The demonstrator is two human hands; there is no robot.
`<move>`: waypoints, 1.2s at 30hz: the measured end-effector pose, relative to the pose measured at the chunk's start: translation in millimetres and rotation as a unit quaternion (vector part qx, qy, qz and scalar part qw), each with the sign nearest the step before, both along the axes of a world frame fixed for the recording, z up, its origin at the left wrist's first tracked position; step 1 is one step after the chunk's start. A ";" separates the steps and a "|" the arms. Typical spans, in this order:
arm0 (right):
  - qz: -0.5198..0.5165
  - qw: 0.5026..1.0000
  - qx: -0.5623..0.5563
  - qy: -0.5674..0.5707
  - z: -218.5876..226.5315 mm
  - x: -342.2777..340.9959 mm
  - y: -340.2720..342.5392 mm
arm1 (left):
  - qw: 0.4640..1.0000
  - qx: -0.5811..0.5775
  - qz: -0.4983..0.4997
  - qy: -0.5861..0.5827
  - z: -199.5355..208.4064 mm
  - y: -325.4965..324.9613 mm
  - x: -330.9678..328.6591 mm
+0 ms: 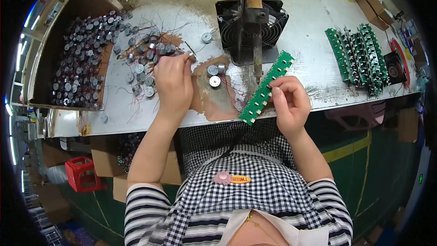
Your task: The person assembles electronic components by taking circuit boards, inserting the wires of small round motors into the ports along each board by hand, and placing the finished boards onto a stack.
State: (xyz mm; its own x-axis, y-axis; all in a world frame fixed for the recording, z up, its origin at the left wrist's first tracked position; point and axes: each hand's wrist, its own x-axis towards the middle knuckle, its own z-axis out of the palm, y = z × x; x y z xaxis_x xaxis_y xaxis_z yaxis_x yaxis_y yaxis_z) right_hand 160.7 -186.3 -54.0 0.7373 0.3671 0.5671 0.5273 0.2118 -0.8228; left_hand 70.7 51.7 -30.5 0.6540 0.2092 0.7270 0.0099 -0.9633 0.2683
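Note:
My right hand (292,105) pinches a long green circuit board strip (261,93) with small white connectors along one edge. The strip slants over the front edge of the bench, its upper end beside the tip of an upright soldering iron (257,57). My left hand (175,79) is closed, fingertips around a small silvery motor (192,57); a thin dark piece sticks up beside it. Several small round motors (214,81) sit between my hands, with thin red and dark wires trailing toward the strip. Past my left fingers spreads a loose heap of wired motors (148,59).
A cardboard box (45,59) full of motors stands at the left. Behind the iron is a black fan (273,23). Stacked green circuit board strips (357,59) lie at the right. A red stool (82,173) is on the floor to the left.

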 end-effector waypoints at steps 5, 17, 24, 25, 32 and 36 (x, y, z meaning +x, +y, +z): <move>-0.003 1.000 -0.003 0.013 -2.1 0.5 -1.9 | 0.994 -0.092 -0.018 0.064 -0.8 -8.0 1.3; 0.003 1.000 -0.014 0.023 -1.1 -2.4 -1.2 | 0.991 -0.054 -0.004 0.125 -7.2 4.3 -2.3; 0.002 1.000 -0.022 0.002 0.8 0.0 -2.0 | 0.987 -0.091 -0.011 0.132 4.9 6.3 -1.3; -0.004 0.999 -0.032 -0.018 0.4 1.0 -2.8 | 0.980 -0.147 -0.056 0.124 9.4 7.5 -1.8; -0.001 0.999 -0.044 -0.032 5.3 -0.7 -2.8 | 0.993 -0.069 -0.059 0.073 32.9 0.8 -14.9; 0.010 1.000 -0.024 -0.005 0.4 -1.9 -2.9 | 0.999 0.032 -0.002 0.014 34.9 -6.0 -13.6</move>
